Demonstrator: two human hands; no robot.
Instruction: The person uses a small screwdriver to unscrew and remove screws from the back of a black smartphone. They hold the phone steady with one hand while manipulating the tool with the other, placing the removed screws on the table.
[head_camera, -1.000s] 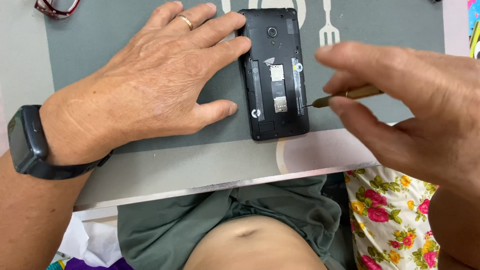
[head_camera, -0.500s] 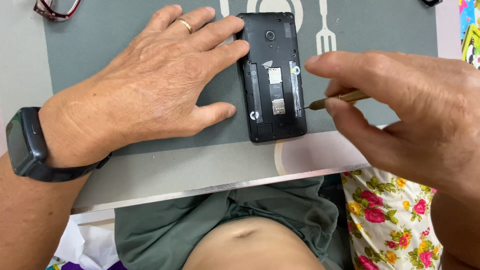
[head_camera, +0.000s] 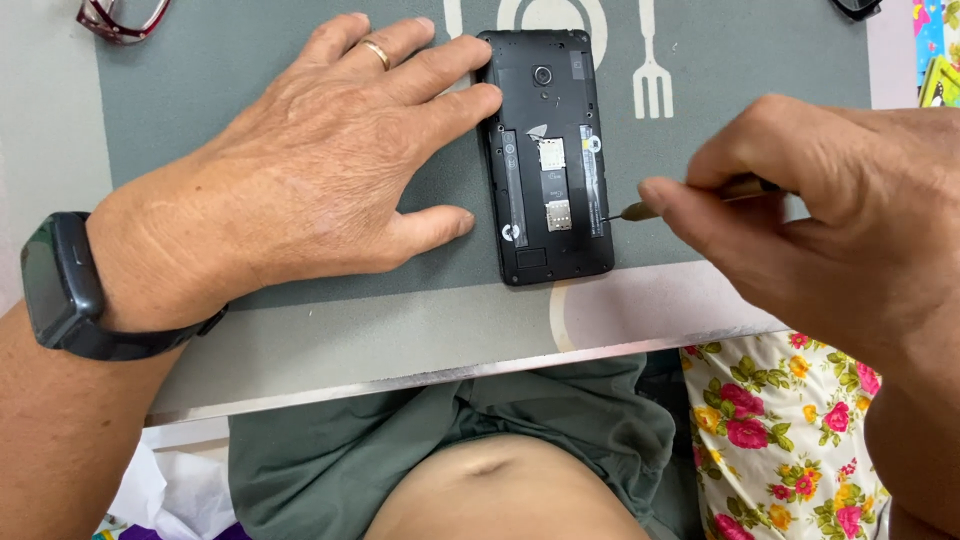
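At right of frame, the right hand (head_camera: 840, 210) pinches a fine screwdriver (head_camera: 640, 210), tip at the right edge of an opened black phone (head_camera: 545, 160). The left hand (head_camera: 310, 180), flat and spread, braces the phone's left side on the grey placemat (head_camera: 200, 80). Steady pressure and an upright tip look key to avoiding a slip.

I read the opened phone (head_camera: 545, 160) as matt black plastic, with small bright metal card slots and a glossy lens ring near its top. It lies on a grey placemat (head_camera: 250, 70) that looks matt and finely textured, with smooth white printing. The tool (head_camera: 640, 209) in the right hand (head_camera: 840, 230) has a thin metal tip and a dull dark shaft. The left hand (head_camera: 300, 180) carries a polished gold-coloured metal ring (head_camera: 377, 53); the wristband (head_camera: 65, 290) looks like smooth matt rubber. Floral cloth (head_camera: 780, 430) appears woven and matt.
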